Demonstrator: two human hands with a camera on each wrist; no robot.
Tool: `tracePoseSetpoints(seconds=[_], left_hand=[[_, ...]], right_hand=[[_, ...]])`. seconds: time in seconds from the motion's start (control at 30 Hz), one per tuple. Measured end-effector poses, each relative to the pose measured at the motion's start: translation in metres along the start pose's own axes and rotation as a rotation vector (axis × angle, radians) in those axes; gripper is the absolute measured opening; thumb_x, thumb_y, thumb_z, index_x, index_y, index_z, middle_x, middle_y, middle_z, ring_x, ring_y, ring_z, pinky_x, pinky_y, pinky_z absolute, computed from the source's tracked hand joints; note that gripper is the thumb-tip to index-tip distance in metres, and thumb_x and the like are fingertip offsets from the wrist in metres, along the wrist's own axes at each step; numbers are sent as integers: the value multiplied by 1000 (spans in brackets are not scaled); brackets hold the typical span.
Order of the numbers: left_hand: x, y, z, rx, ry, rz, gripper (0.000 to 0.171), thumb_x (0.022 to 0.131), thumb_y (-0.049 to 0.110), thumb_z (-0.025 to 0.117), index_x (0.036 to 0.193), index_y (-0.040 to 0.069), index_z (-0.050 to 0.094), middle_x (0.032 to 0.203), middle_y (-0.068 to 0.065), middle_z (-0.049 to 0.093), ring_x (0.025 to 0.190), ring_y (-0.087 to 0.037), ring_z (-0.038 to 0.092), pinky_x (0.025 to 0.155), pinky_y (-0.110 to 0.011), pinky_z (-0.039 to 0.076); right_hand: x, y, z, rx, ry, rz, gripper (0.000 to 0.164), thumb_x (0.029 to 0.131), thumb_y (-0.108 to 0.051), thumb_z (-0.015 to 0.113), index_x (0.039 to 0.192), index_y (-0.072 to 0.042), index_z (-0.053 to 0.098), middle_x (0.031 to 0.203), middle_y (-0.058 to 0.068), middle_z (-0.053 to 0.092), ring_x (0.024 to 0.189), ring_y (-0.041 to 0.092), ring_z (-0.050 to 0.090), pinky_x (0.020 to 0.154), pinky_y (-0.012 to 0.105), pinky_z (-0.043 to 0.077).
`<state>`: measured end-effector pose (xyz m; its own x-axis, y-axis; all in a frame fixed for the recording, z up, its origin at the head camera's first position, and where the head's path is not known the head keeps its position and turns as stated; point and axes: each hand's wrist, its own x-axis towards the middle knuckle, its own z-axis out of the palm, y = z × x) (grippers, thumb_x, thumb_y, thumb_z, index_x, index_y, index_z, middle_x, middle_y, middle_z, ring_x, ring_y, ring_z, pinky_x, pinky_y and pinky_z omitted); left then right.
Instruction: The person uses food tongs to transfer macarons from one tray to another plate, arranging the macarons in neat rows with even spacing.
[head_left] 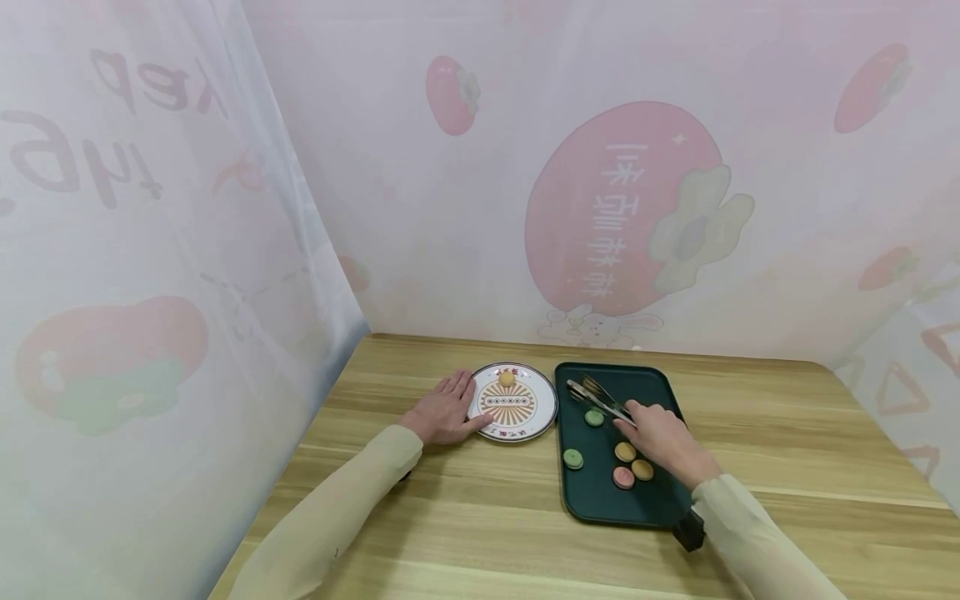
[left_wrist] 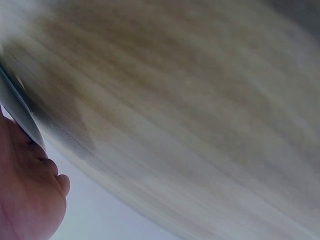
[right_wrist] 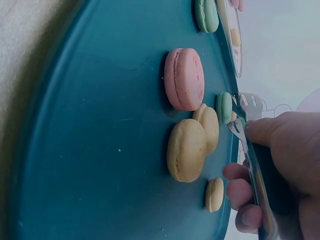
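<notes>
My right hand (head_left: pixel 660 435) grips metal tongs (head_left: pixel 600 397) over the dark green tray (head_left: pixel 600 510). The tong arms are spread, their ends close by a green macaron (right_wrist: pixel 224 107). A second green macaron (head_left: pixel 573 458) lies by the tray's left edge. Two beige macarons (right_wrist: pixel 186 150) and a pink macaron (right_wrist: pixel 185 79) sit close together nearer the front. Another beige macaron (right_wrist: pixel 214 194) shows in the right wrist view; in the head view my hand hides it. My left hand (head_left: pixel 444 410) rests at the left rim of a patterned white plate (head_left: pixel 540 417), fingers straight. One beige macaron (head_left: pixel 507 378) is on that plate.
The wooden table (head_left: pixel 480 508) extends to both sides and in front of the plate and tray. A printed curtain (head_left: pixel 420 208) hangs behind and at the left. A black object (head_left: pixel 688 531) shows beside my right wrist, by the tray's front right corner.
</notes>
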<state>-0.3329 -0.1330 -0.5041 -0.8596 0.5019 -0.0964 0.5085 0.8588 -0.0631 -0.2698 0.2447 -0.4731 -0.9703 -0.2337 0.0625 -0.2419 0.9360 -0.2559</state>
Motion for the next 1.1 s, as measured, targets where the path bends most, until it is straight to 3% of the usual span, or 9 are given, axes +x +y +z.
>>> tracePoseSetpoints(seconds=[1.1], left_hand=[[3, -2, 6, 28, 5, -3, 98, 95, 74, 15, 155, -3, 19, 164, -19, 14, 153, -30, 13, 124, -42, 18]], right_hand=[[3, -3, -5, 11, 62, -87, 20, 100, -23, 57, 89, -7, 59, 59, -1, 48, 47, 10, 45, 45, 24, 34]])
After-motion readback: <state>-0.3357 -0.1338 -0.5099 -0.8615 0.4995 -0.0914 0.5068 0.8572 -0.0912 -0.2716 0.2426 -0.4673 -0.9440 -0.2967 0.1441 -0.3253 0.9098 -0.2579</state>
